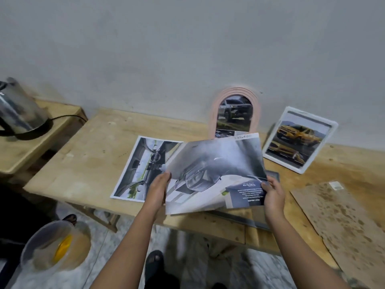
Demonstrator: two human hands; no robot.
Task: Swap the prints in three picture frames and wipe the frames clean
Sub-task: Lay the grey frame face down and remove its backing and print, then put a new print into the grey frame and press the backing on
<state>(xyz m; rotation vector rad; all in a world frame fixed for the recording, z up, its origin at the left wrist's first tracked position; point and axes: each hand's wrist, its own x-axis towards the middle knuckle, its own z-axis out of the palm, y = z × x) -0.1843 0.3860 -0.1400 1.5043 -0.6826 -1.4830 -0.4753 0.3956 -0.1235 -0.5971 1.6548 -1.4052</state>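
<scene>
Both my hands hold a large grey car print (214, 170) above the wooden table (83, 163). My left hand (159, 184) grips its left edge and my right hand (273, 192) pinches its right lower corner. Under the print lies a dark rectangular frame (250, 220), mostly hidden. Another print (141, 167) showing a car interior lies flat to the left. A pink arched frame (214, 113) with a truck picture leans on the wall. A white frame (300, 140) with a yellow car picture leans at the right.
A stained brown backing board (341, 224) lies on the table's right end. A steel kettle (18, 109) stands on a lower side table (37, 138) at left. On the floor sits a clear plastic tub (52, 247) holding something yellow. My sandalled foot (154, 261) is under the table edge.
</scene>
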